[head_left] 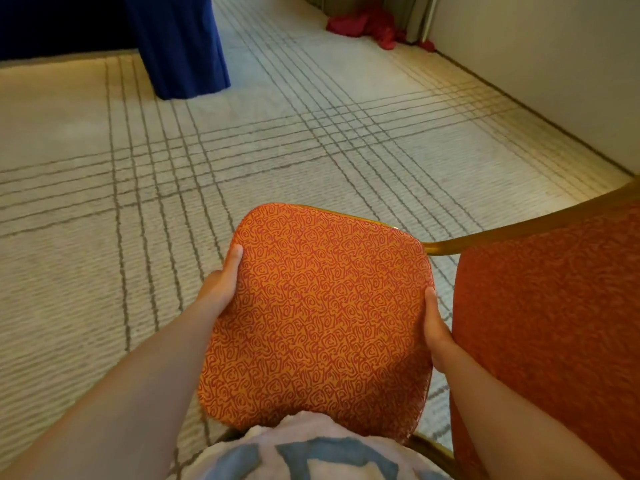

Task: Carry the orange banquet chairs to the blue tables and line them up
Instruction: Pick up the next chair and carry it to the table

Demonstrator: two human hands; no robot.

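Carrying chair (317,317), padded panel facing up, close against body, over carpet (86,202). Left hand (221,284) wraps panel's left edge; right hand (436,332) wraps right edge; both grips closed on chair. Second chair (554,323) just beside, right. Blue-draped bench (180,46) far left. Advice: keep panel level, clear second chair's gold frame, steer toward bench, set down square to drape. Shirt (311,455) print only partly visible, unreadable; no brands seen.
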